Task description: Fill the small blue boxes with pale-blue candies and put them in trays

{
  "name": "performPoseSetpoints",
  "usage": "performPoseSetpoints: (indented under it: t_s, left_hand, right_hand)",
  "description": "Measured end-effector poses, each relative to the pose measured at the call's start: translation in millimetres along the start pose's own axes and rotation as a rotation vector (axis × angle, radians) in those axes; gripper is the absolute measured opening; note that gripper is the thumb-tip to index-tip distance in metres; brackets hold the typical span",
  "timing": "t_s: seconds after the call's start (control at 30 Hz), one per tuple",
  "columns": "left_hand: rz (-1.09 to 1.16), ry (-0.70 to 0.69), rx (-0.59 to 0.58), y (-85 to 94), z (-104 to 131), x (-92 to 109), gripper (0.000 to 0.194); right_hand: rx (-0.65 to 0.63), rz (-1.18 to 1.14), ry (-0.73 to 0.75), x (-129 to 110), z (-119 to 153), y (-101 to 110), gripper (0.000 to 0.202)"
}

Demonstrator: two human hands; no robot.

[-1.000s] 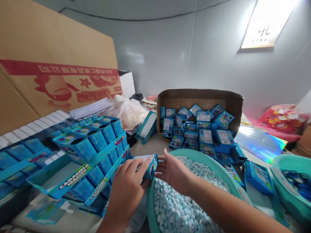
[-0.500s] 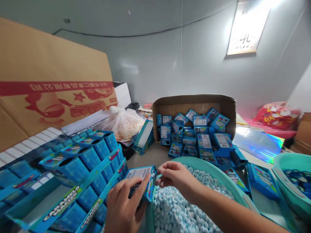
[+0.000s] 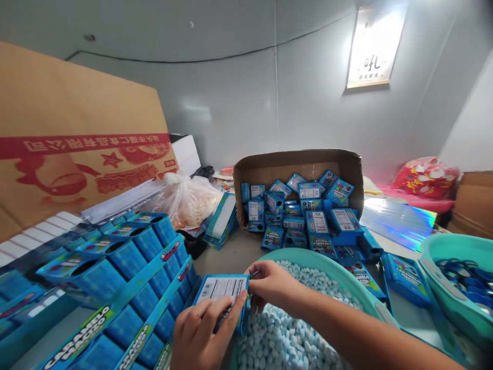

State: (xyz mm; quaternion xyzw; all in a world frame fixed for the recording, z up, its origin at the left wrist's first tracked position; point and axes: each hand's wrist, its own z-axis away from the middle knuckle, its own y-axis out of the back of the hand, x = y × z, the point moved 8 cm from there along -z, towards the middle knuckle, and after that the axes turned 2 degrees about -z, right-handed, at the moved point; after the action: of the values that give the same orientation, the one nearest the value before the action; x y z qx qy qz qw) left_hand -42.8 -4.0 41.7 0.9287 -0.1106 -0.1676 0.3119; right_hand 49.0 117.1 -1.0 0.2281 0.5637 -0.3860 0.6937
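Note:
A small blue candy box [image 3: 223,289] with a white printed panel facing up is in my left hand [image 3: 204,329], its fingers spread over the panel and near edge. My right hand [image 3: 277,281] is at the box's right end, its bent fingers pressed against that end; the fingertips are partly hidden. Beneath both hands sits a turquoise basin [image 3: 331,262] full of pale blue and white candies [image 3: 285,334].
Stacked display trays of blue boxes [image 3: 134,288] stand at left. A tipped carton [image 3: 300,159] spills more blue boxes behind the basin. A second turquoise basin [image 3: 458,246] with dark blue pieces is at right. A large cardboard box [image 3: 77,97] rises at far left.
My right hand has moved from just off the box's end to press against it. The candy box has turned so its printed panel lies flatter. The view has swung slightly right.

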Motion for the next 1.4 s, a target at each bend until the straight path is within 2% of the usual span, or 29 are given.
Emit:
performPoseSetpoints:
  t_s: [0.07,0.17,0.27,0.4,0.5,0.57,0.67,0.73,0.8,0.9,0.97,1.03,1.13,1.17,1.23,1.4]
  left_hand:
    - [0.027,0.023,-0.009,-2.3,1.5,1.1,0.041]
    - [0.086,0.069,-0.015,-6.6,2.7,-0.6,0.043]
    - [0.121,0.08,-0.035,-11.6,1.5,-3.9,0.045]
    - [0.166,0.1,-0.053,-14.9,1.1,-8.7,0.048]
    - [0.243,0.184,-0.057,-17.3,4.0,-12.0,0.048]
    - [0.316,0.332,-0.024,-18.2,7.8,-21.0,0.043]
    - [0.43,0.727,0.069,-21.0,24.0,-50.8,0.033]
    - [0.46,0.949,0.088,-25.7,39.3,-68.9,0.036]
    - [0.468,1.065,0.038,-33.8,52.3,-80.3,0.045]
    - [0.559,1.152,-0.076,-51.7,69.7,-85.8,0.054]
    - [0.655,1.163,-0.079,-59.4,76.9,-84.5,0.062]
    - [0.735,1.129,0.0,-59.3,79.6,-83.1,0.073]
    - [0.817,1.015,0.132,-51.4,80.1,-80.1,0.064]
    - [0.841,0.974,0.171,-47.8,80.0,-78.6,0.057]
    - [0.887,0.919,0.276,-38.1,80.1,-76.5,0.049]
    - [0.873,0.742,0.661,0.2,83.4,-71.6,0.049]
  right_hand:
    - [-0.028,0.038,-0.021,-0.3,1.0,1.0,0.014]
    - [-0.058,0.12,-0.033,-3.5,3.9,6.4,0.021]
    - [-0.103,0.339,0.015,-9.1,7.0,12.8,0.028]
    - [0.005,0.717,0.097,-17.1,10.2,30.0,0.033]
    - [0.072,0.906,0.155,-22.5,13.1,35.8,0.038]
    - [0.089,1.021,0.223,-27.2,15.9,34.8,0.037]
    - [0.076,1.091,0.256,-29.2,19.7,32.8,0.031]
    - [0.047,1.084,0.247,-28.1,21.3,31.1,0.029]
    - [-0.018,1.096,0.266,-27.0,22.8,25.0,0.033]
    - [-0.125,1.135,0.304,-23.7,24.9,13.2,0.039]
    - [-0.125,1.165,0.296,-22.0,25.4,9.4,0.036]
    - [-0.09,1.201,0.272,-20.6,26.3,7.1,0.031]
    - [-0.067,1.285,0.219,-16.0,29.9,2.9,0.01]
    - [-0.071,1.317,0.199,-14.3,31.2,2.1,0.005]
    - [-0.089,1.372,0.158,-12.4,32.5,2.5,0.009]
    - [-0.08,1.402,0.169,-23.8,27.0,8.1,0.012]
